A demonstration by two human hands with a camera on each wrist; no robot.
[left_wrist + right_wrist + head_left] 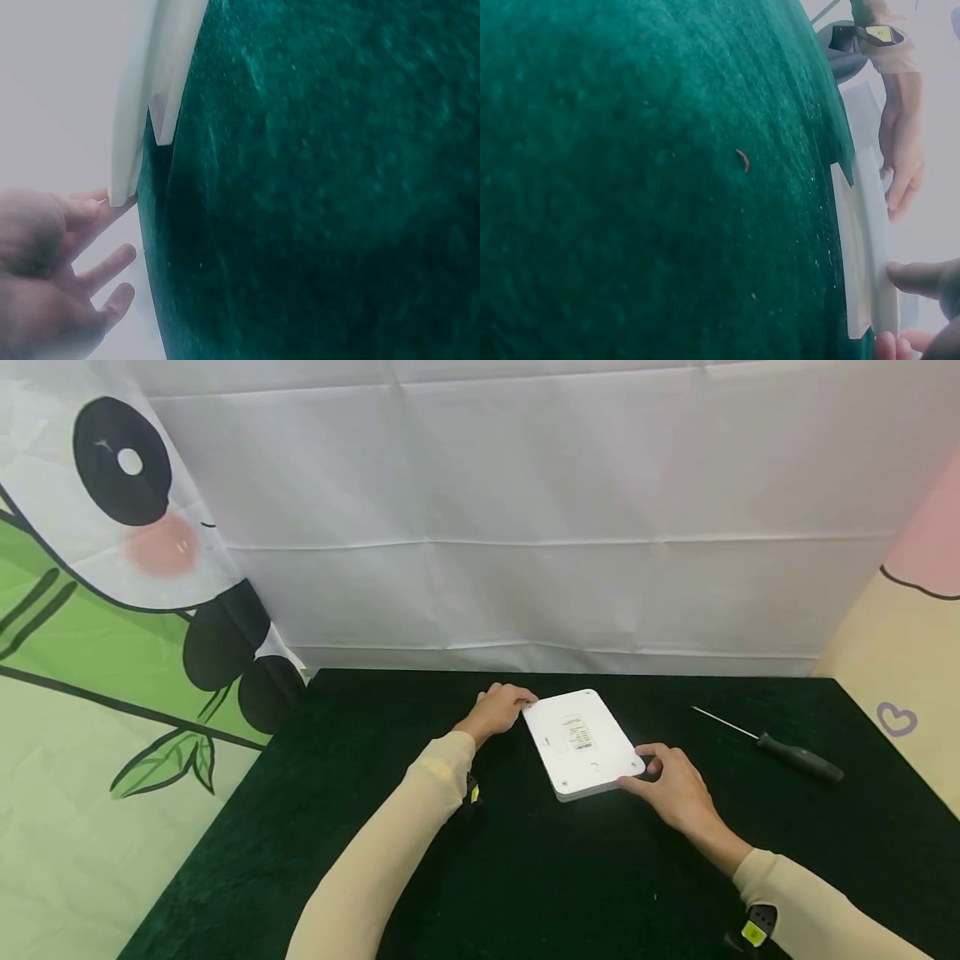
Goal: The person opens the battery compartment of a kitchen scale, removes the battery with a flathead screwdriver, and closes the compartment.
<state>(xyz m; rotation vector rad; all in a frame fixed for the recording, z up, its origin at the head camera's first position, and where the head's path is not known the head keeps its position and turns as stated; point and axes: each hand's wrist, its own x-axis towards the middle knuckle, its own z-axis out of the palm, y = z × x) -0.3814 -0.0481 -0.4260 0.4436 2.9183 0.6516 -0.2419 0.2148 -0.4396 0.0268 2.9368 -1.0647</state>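
Observation:
A flat white rectangular device (600, 735) with rounded corners and a printed label lies on the dark green cloth (480, 868); its exact kind cannot be told. My left hand (498, 708) pinches its far left corner, and the left wrist view shows two fingers loose below that corner. At the near right corner, my right hand (671, 785) grips between thumb and fingers. Seen from the side in the right wrist view, the device (877, 255) has two white layers with a gap between them. Its underside is hidden.
A screwdriver (798, 756) with a black handle lies to the right, its shaft pointing away to the left. A small reddish curved scrap (743, 160) is on the cloth. Behind the table hangs a white printed curtain (525, 527).

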